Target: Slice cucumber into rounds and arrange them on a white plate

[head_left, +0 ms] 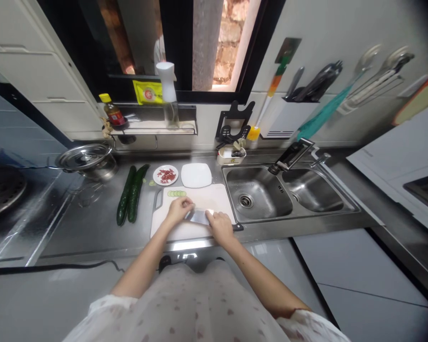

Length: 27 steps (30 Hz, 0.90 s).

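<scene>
My right hand (220, 226) is closed around a kitchen knife, whose broad blade (199, 216) points left over the white cutting board (164, 223). The end of its black handle shows beyond that hand. At the left end of the blade, my left hand (179, 210) is closed, fingertips pinched together; what they hold, if anything, is too small to make out. A row of overlapping cucumber slices (177, 194) lies on the board behind my left hand. Two whole cucumbers (131, 194) rest on the counter to the left.
Behind the board stand a small plate of chopped red pieces (166, 175) and a white square plate (196, 175). A lidded steel pot (89, 161) is at left. To the right is a double sink (260, 209) with a faucet (291, 156). A bottle shelf (150, 127) hangs behind.
</scene>
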Each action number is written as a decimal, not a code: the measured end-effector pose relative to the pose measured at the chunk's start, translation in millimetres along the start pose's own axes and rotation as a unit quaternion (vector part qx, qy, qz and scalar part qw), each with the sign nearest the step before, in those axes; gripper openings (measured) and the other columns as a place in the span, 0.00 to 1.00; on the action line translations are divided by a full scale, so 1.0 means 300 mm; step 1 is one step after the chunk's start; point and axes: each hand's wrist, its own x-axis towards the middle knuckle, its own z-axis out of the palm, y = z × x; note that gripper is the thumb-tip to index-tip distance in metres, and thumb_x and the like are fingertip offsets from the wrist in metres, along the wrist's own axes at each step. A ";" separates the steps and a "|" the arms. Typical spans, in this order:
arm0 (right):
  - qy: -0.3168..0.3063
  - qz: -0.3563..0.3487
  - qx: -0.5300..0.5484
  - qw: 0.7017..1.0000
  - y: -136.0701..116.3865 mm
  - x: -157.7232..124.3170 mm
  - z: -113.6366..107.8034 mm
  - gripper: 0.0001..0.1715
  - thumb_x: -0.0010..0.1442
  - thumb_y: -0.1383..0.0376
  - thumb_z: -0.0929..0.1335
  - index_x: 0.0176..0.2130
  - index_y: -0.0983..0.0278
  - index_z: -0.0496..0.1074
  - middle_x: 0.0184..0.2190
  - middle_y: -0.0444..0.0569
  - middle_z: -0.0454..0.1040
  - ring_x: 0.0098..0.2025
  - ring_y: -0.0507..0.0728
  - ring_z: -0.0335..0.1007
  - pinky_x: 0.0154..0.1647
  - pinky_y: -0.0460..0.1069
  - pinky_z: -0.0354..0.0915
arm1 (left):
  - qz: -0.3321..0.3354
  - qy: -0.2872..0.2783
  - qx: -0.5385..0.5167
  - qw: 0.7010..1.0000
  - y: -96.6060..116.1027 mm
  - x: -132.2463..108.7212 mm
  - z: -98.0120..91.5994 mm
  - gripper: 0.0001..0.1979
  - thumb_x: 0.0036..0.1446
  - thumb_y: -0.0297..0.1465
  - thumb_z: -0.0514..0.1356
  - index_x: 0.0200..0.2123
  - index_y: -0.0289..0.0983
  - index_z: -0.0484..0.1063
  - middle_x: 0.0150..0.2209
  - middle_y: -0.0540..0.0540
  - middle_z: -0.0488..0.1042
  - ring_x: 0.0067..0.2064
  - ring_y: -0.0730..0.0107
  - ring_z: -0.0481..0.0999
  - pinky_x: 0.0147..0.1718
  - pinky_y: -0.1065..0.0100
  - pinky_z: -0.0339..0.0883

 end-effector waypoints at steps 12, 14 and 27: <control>0.017 0.007 -0.012 1.000 0.034 -0.012 0.017 0.23 0.62 0.61 0.65 0.56 0.63 0.65 0.42 0.56 0.75 0.45 0.60 0.66 0.43 0.51 0.52 | -0.270 0.094 -0.489 0.824 -0.064 0.017 -0.061 0.10 0.45 0.26 0.67 0.33 0.34 0.71 0.29 0.47 0.76 0.29 0.78 0.75 0.30 0.76 0.70; 0.014 0.012 -0.009 1.000 0.036 -0.012 0.018 0.23 0.62 0.60 0.64 0.56 0.63 0.65 0.42 0.56 0.75 0.45 0.60 0.66 0.43 0.51 0.52 | -0.263 0.097 -0.500 0.820 -0.073 0.013 -0.057 0.10 0.45 0.26 0.67 0.34 0.34 0.71 0.28 0.48 0.75 0.29 0.78 0.75 0.31 0.76 0.71; 0.010 0.042 0.010 0.999 0.069 -0.014 0.034 0.22 0.63 0.60 0.63 0.55 0.62 0.65 0.42 0.55 0.75 0.45 0.60 0.66 0.43 0.50 0.53 | -0.250 0.268 -0.328 0.871 -0.190 0.058 -0.146 0.11 0.43 0.26 0.66 0.34 0.32 0.74 0.28 0.47 0.76 0.29 0.74 0.76 0.30 0.73 0.72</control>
